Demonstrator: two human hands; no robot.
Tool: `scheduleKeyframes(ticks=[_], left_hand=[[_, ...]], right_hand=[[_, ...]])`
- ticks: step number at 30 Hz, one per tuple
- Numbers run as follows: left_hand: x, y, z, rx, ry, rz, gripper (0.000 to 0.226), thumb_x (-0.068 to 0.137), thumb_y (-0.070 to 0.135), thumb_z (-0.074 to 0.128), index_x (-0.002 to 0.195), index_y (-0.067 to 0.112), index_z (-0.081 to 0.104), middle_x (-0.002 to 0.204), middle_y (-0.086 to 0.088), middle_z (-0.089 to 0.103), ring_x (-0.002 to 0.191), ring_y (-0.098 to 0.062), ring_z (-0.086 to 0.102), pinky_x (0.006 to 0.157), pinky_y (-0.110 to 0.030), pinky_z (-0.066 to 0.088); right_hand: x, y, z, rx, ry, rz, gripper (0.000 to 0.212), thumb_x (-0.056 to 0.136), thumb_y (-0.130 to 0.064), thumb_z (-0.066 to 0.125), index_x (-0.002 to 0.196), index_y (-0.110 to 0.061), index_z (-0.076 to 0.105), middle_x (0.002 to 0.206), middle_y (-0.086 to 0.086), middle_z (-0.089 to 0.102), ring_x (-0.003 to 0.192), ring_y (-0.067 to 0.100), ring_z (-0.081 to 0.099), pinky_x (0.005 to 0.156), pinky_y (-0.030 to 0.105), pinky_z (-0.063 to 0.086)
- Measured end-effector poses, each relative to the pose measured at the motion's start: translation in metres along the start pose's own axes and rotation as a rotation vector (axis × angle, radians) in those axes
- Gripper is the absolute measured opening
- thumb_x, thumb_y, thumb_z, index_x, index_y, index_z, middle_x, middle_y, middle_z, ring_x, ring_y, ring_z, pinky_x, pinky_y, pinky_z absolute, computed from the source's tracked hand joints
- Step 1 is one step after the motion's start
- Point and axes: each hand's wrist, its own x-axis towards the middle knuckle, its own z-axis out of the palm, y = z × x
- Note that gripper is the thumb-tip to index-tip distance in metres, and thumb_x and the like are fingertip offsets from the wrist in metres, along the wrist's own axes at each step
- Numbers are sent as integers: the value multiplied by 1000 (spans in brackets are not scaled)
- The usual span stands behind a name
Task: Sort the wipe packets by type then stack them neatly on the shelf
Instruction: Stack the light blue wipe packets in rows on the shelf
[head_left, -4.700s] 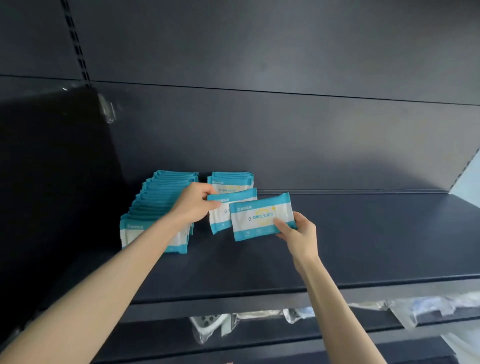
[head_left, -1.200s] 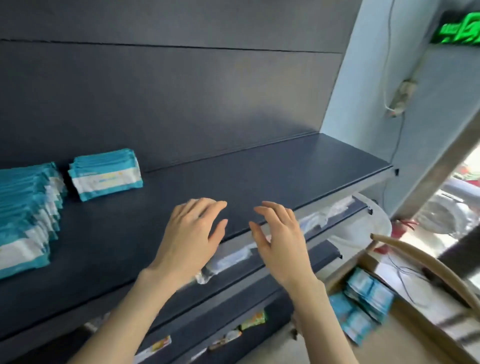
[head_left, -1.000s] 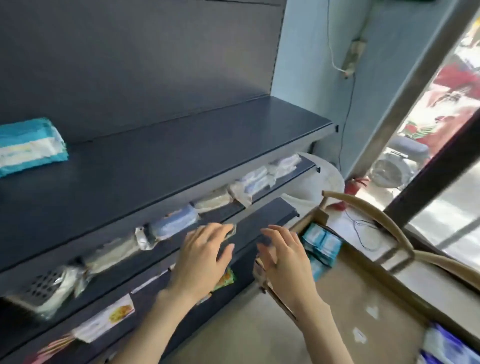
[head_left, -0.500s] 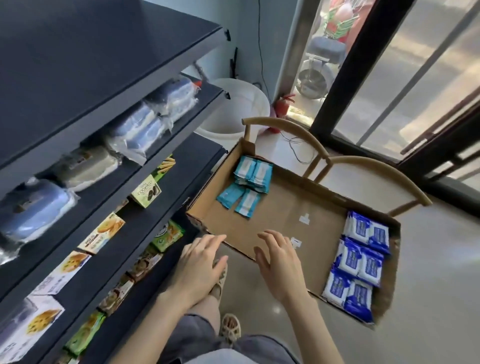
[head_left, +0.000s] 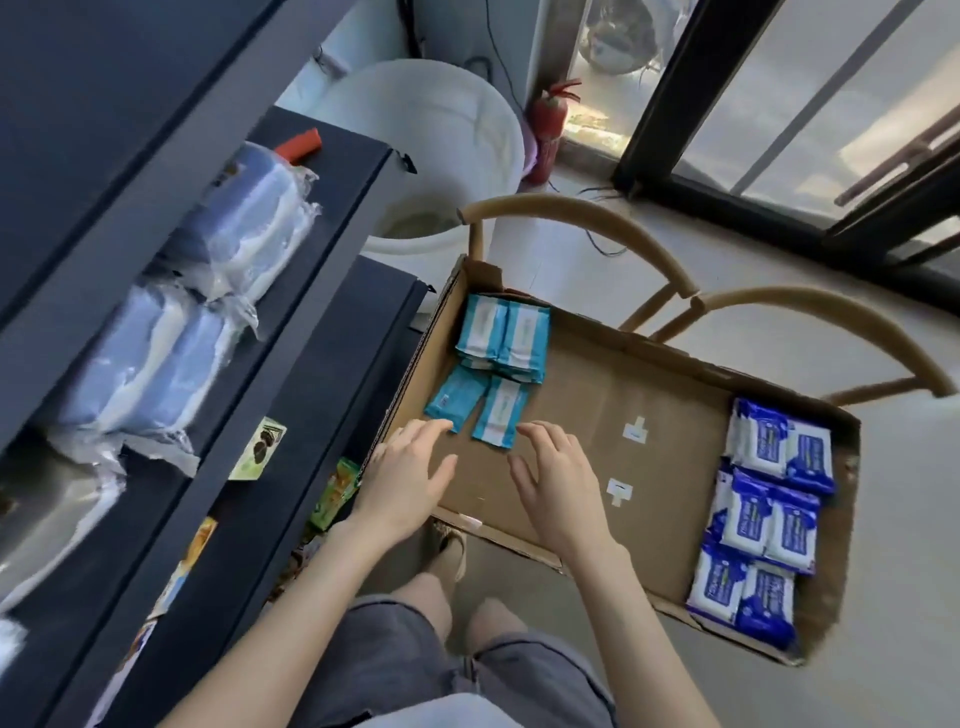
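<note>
A flat cardboard box (head_left: 597, 395) lies on wooden chairs below me. Several teal wipe packets (head_left: 501, 340) sit in its far left corner, two of them loose and nearer, one teal packet (head_left: 453, 397) and one white-fronted packet (head_left: 500, 410). Several dark blue wipe packets (head_left: 763, 512) lie along the box's right side. My left hand (head_left: 410, 475) hovers with straight fingers just short of the loose teal packet. My right hand (head_left: 558, 480) hovers over the box floor with spread fingers, empty.
The dark shelf unit (head_left: 332, 291) stands at my left, with wrapped blue bundles (head_left: 171, 338) and snack boxes (head_left: 260, 447) on lower shelves. A white bucket (head_left: 441, 140) and a red fire extinguisher (head_left: 548, 124) stand beyond the curved chair backs (head_left: 582, 223). A glass door is at the right.
My view has swung from the upper shelf down to the box. Both empty hands have come down over its left end, close to the teal packets.
</note>
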Motion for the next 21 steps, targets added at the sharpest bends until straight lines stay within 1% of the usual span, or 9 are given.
scheduleKeyframes(ticks=[3,6,8,10,12,17,21], left_hand=[[47,-15,7,-12,-95,-29,40,96,29,49,135,20,45,132,1,50,119,-18,48,102,-39,39],[88,-31,21,-23,-142,-70,39,95,25,52,132,18,48,130,-1,52,118,-21,50,101,-40,40],[113,-42,35,-21,-171,-95,38,95,24,51,133,17,48,130,-2,52,119,-21,50,101,-37,39],[134,-52,51,-35,-201,-130,39,96,20,51,134,14,47,130,-4,51,120,-21,48,99,-31,35],[154,-63,70,-54,-220,-168,38,96,18,51,133,12,47,130,-6,50,121,-23,47,99,-32,35],[197,-99,132,-94,-220,-305,44,95,17,52,138,12,41,137,-8,46,126,-26,43,103,-35,32],[223,-121,176,-23,-147,-370,58,96,27,51,146,10,26,149,-9,32,135,-27,30,107,-40,26]], right_hand=[[37,8,17,18,-44,92,35,96,-21,51,129,-11,52,131,6,53,113,25,49,92,32,40],[69,22,38,48,-95,182,35,96,-20,50,130,-10,52,132,6,52,113,25,48,92,31,37],[88,33,54,67,-126,227,35,97,-20,49,130,-9,51,132,6,51,114,25,47,92,30,37],[106,46,71,91,-144,263,35,97,-21,49,129,-9,51,132,6,52,115,24,48,92,30,38],[120,62,90,122,-159,311,35,97,-22,49,129,-10,51,131,5,51,117,23,48,91,29,38],[149,106,152,219,-209,442,36,96,-22,51,130,-9,49,130,7,52,115,24,50,91,30,38],[167,136,199,304,-215,567,45,95,-23,55,135,-6,44,133,11,49,120,24,48,96,28,36]])
